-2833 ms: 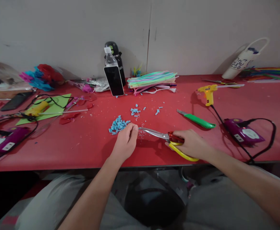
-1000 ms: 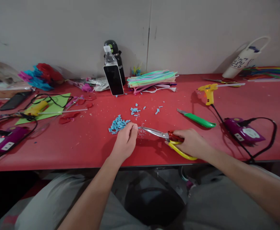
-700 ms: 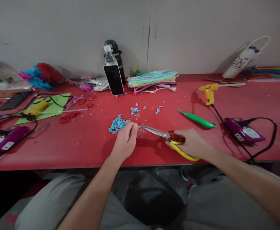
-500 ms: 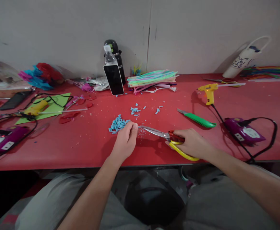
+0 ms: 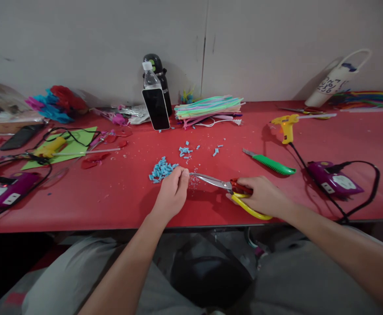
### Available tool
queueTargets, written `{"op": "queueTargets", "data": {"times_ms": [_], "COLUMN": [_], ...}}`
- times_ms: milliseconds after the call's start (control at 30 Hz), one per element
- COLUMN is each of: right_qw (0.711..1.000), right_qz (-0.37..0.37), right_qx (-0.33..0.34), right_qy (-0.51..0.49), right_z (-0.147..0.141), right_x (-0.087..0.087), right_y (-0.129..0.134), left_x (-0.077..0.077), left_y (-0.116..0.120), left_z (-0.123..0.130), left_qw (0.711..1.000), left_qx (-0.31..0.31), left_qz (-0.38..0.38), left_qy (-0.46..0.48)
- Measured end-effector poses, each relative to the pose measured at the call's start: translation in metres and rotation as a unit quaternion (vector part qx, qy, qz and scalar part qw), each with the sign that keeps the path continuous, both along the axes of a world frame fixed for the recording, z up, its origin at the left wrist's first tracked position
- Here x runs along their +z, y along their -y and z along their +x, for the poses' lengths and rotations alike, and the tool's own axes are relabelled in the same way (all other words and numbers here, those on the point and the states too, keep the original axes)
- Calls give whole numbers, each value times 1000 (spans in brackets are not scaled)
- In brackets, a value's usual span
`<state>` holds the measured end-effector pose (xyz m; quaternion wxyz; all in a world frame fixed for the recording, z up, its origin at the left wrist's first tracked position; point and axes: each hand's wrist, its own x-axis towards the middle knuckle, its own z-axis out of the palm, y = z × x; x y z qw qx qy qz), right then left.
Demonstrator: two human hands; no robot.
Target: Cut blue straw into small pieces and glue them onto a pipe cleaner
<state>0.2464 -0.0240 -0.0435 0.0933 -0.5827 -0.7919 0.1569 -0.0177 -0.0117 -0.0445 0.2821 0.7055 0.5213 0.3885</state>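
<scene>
Scissors (image 5: 233,188) with one red and one yellow handle are gripped in my right hand (image 5: 265,196), the blades pointing left. The blade tips meet the fingertips of my left hand (image 5: 174,190), which is pinched on a small blue piece that barely shows between thumb and finger. Beside and partly behind the left hand lies a pile of short blue pieces (image 5: 161,169). Farther back are a smaller scatter of blue pieces (image 5: 185,151) and a few more (image 5: 216,151). Fine pale crumbs lie around the blade tips.
A green cutter (image 5: 273,164), a yellow glue gun (image 5: 286,127) and a purple power block (image 5: 335,180) lie to the right. Behind stand a phone (image 5: 156,109), bottles and a bundle of pipe cleaners (image 5: 207,108). A second glue gun (image 5: 50,148) rests at left on green paper.
</scene>
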Motion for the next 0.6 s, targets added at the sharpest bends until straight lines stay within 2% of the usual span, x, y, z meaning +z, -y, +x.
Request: {"op": "queueTargets", "data": {"times_ms": [600], "right_qw": [1000], "right_qz": [-3], "right_qx": [-2], "right_qy": [3], "right_z": [0], "right_x": [-1], "right_y": [-1], "left_x": [-1], "left_y": [-1], "left_z": [0], "left_qw": [1000], "left_qx": [2], "left_qz": [-1], "left_qy": [0]}}
